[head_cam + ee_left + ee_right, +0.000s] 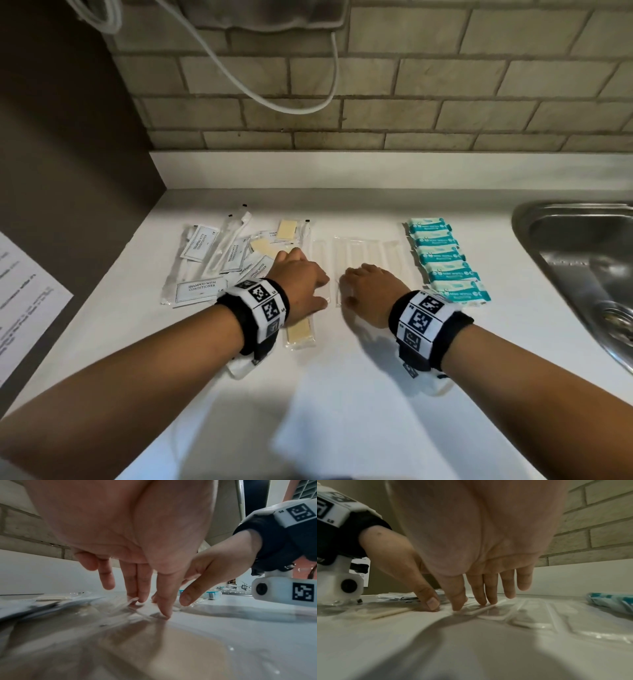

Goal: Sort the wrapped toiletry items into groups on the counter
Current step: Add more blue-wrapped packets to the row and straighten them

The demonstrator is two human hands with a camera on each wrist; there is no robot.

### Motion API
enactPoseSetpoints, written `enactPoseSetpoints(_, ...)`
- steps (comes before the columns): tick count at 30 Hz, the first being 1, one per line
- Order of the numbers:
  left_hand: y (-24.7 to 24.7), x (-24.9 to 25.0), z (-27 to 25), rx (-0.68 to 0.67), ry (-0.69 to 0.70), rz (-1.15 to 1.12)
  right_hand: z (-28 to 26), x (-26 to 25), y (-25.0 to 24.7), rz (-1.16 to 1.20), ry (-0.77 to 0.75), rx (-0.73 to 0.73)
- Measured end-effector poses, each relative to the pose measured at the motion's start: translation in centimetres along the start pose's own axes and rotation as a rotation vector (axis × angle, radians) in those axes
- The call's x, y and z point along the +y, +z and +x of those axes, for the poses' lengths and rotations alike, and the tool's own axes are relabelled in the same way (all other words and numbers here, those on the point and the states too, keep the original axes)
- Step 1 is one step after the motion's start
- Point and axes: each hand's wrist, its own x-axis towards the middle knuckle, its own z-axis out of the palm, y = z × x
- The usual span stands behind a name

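My left hand [301, 286] and right hand [368, 291] are both down on the white surface [342, 394], fingers straight and tips pressing on one clear wrapped packet [335, 294] that lies between them. Neither hand is curled round it; I'm only pinning it flat. It sits at the near end of the row of clear packets [359, 251], with the teal packets [445, 260] to its right and the unsorted heap of shampoo sachets [202, 289] to the left. A yellowish wrapped strip [301, 334] lies partly under my left wrist.

This packet should weigh almost nothing, and I'd guess the film is thin, slick and crinkly, so it will likely skate about under my fingertips [458, 607] rather than lift. The white stick inside looks stiffer. I think the best hold is a pinch across the stick near one end, or simply sliding it flat into the row.
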Motion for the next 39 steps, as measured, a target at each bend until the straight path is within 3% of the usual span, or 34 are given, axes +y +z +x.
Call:
enactPoseSetpoints(11, 0.1, 0.0, 0.4, -0.013, 0.048, 0.032, 0.1, 0.1, 0.0, 0.034, 0.006, 0.001)
enactPoseSetpoints(16, -1.5, 1.6, -0.1, 0.043, 0.104, -0.024, 0.1, 1.3, -0.3, 0.029, 0.071, -0.001)
enactPoseSetpoints(20, -0.7, 2.4, 0.8, -0.020, 0.151, 0.057, -0.1, 1.7, -0.9, 0.006, 0.068, -0.032)
enactPoseSetpoints(39, 0.3, 2.6, 1.9, -0.078, 0.114, 0.152, 0.2, 2.5, -0.3, -0.032, -0.005, -0.004)
